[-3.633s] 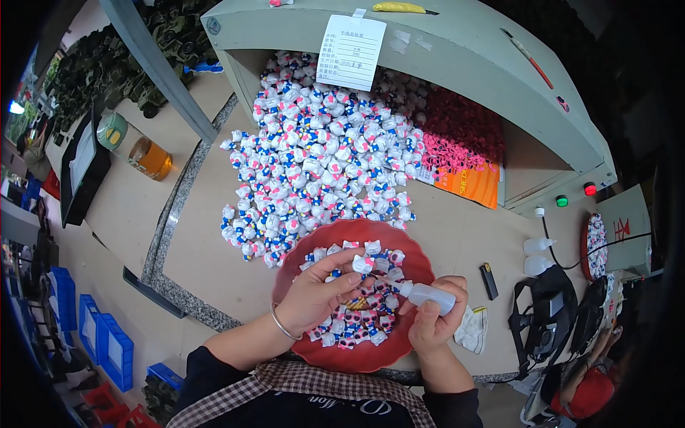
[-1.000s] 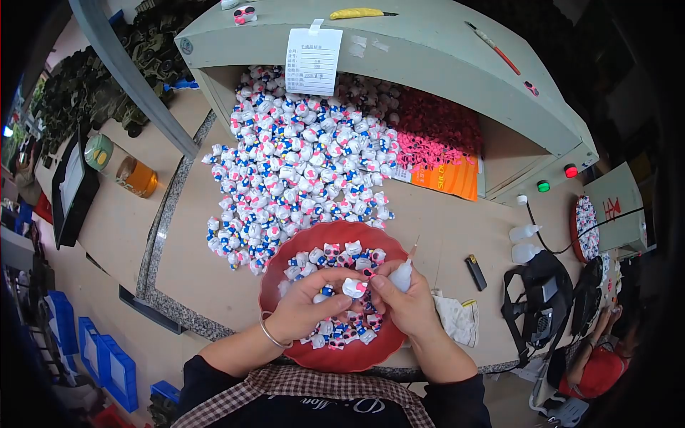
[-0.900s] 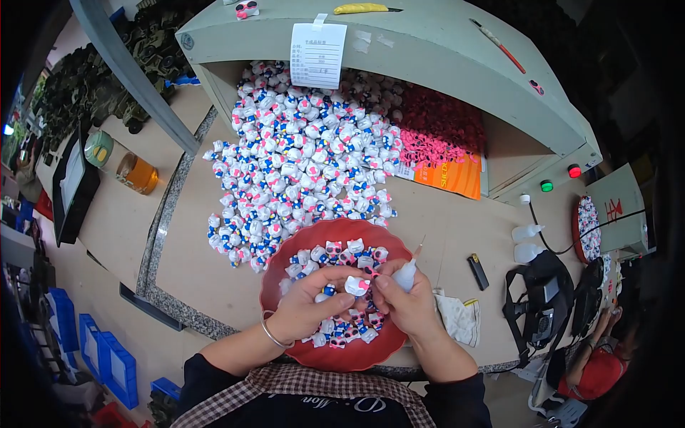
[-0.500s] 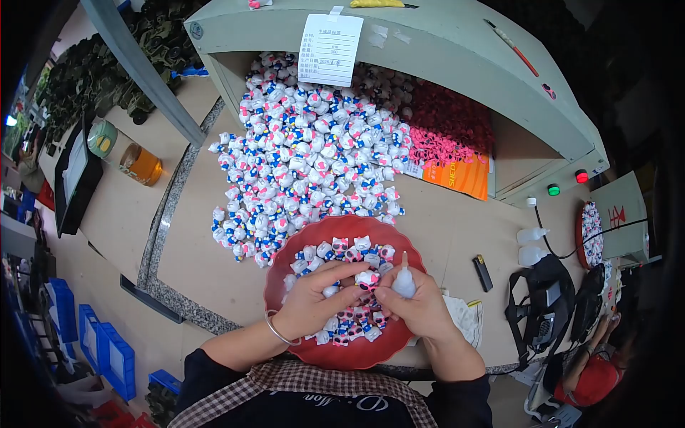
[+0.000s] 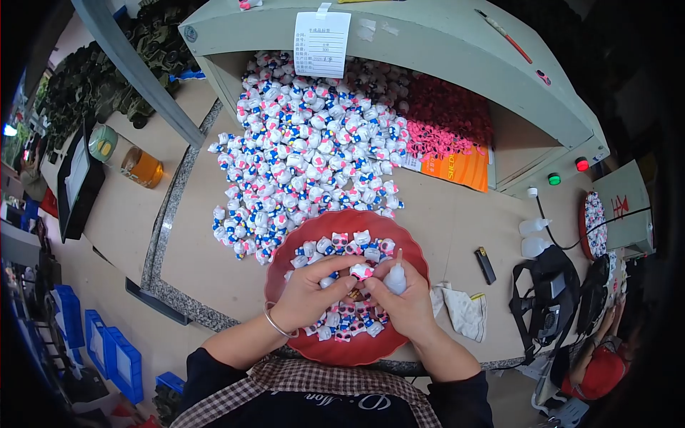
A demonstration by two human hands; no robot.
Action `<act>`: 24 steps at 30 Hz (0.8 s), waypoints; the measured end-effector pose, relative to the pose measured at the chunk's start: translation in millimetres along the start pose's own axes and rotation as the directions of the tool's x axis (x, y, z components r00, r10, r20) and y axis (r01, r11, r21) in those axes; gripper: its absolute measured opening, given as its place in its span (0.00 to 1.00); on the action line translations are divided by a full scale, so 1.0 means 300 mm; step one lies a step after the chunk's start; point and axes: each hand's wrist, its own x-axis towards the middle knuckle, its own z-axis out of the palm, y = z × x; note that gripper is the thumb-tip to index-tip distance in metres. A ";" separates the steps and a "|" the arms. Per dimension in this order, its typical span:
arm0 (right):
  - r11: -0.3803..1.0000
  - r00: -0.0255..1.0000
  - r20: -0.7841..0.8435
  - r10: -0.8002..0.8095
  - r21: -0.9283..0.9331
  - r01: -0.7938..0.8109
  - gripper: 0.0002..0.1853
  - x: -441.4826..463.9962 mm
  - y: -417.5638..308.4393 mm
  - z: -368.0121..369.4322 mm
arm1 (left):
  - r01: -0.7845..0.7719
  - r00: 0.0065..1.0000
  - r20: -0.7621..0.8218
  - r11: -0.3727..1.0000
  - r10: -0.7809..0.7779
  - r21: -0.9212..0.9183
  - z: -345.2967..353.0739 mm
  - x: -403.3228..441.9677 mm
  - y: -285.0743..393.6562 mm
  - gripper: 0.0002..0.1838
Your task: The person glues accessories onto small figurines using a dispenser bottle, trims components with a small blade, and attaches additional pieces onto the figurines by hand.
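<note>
Over the red scalloped bowl (image 5: 277,250), my left hand (image 5: 314,292) pinches a small white cat figurine (image 5: 362,272) with a pink bow between thumb and fingers. My right hand (image 5: 405,305) keeps a small translucent squeeze bottle (image 5: 395,279) tucked in its fingers, the thin nozzle pointing up. The right thumb and fingertip meet the figurine's lower edge, where dark-and-pink sunglasses partly show. Below both hands the bowl contains more figurines (image 5: 345,329), several of them wearing pink sunglasses.
A large heap of figurines (image 5: 307,157) lies behind the bowl, reaching under a grey-green hood (image 5: 442,36). Pink glasses pieces (image 5: 442,139) are piled right of it. A black lighter (image 5: 485,265), white cloth (image 5: 462,312) and black bag (image 5: 546,299) lie rightward; a tea bottle (image 5: 141,167) stands left.
The figurine has turned in my fingers, and my right thumb has moved left against its lower edge. The view has shifted slightly. The squeeze bottle stays in my right hand.
</note>
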 end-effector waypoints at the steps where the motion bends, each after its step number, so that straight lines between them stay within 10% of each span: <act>1: 1.000 1.000 -0.015 -0.026 0.012 0.027 0.09 -0.004 0.007 0.006 | 0.018 1.000 -0.003 1.000 -0.018 -0.011 0.000 -0.004 0.004 0.16; 13: 0.961 0.971 0.049 -0.234 -0.141 0.239 0.09 0.004 0.021 -0.009 | 0.097 0.995 0.029 0.993 -0.095 -0.071 -0.002 -0.004 0.009 0.17; 17: 0.997 0.996 0.071 -0.045 0.070 0.040 0.10 -0.002 -0.029 -0.029 | -0.066 0.995 0.066 0.997 0.068 -0.033 0.003 -0.002 -0.011 0.18; 20: 0.986 0.988 0.001 -0.157 0.064 0.156 0.13 -0.002 -0.023 -0.087 | -0.327 0.945 0.154 0.851 0.289 0.411 -0.008 0.011 -0.015 0.20; 24: 0.971 0.969 -0.102 -0.225 -0.103 0.215 0.20 -0.008 -0.006 -0.139 | -0.080 0.997 0.026 0.991 0.078 0.103 -0.020 0.003 -0.031 0.26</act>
